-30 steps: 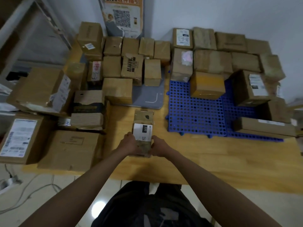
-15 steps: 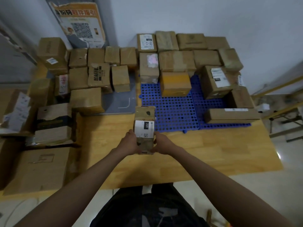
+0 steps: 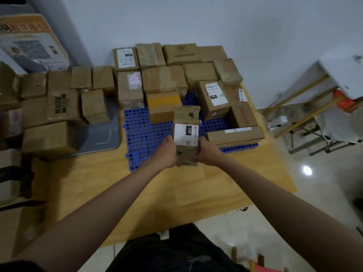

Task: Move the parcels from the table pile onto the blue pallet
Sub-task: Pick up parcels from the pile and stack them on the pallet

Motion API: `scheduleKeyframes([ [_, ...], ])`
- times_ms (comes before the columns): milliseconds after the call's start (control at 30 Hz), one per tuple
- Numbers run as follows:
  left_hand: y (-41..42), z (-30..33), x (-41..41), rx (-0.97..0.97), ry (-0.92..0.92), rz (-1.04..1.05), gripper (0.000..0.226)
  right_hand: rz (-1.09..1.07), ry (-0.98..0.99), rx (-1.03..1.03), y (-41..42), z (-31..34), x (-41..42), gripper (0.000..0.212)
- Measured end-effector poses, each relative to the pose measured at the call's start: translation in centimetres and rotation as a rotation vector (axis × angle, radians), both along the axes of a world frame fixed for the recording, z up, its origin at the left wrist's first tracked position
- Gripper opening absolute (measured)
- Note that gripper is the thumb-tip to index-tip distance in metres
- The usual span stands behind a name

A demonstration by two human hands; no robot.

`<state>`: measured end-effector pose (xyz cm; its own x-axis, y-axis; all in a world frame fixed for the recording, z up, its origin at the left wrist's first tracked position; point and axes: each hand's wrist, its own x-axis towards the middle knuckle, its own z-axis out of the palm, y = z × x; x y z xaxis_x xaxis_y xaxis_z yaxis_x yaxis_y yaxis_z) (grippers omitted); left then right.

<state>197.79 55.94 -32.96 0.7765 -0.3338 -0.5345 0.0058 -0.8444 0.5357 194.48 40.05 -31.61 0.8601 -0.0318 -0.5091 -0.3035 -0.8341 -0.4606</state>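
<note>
A small brown parcel (image 3: 186, 122) with a white label marked 220 is held up over the front of the blue pallet (image 3: 145, 134). My left hand (image 3: 169, 152) grips its left side and my right hand (image 3: 208, 152) grips its right side. The pallet lies on the wooden table (image 3: 161, 189) and carries several cardboard parcels along its back and right, among them a yellow-taped one (image 3: 163, 104) and a flat long one (image 3: 235, 134). The pile of parcels (image 3: 59, 108) covers the table's left side.
A grey mat (image 3: 102, 134) lies between the pile and the pallet. A poster board (image 3: 29, 46) leans on the wall at the back left. To the right of the table stand a wooden-legged frame (image 3: 306, 114) and a white board (image 3: 343, 73) on the tiled floor.
Both hands have carried the labelled parcel forward and to the right, from above the bare table to above the pallet's front. The view has swung right, pushing the pile toward the left edge.
</note>
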Motion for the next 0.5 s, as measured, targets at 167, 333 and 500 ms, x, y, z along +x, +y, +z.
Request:
scheduleKeyframes([
  [167,-4.3,1.2,2.4,-0.018,-0.024,0.003,0.073,-0.070,-0.027,0.068,-4.5,0.2,2.6,0.063],
  [333,-6.7,1.7,5.4,-0.014,0.029,0.031,0.068,-0.058,-0.021,0.104,-7.5,0.1,5.7,0.058],
  [500,-8.4,2.2,7.9,-0.078,0.052,-0.040,0.067,-0.029,0.082,0.184,-9.3,0.4,8.4,0.056],
])
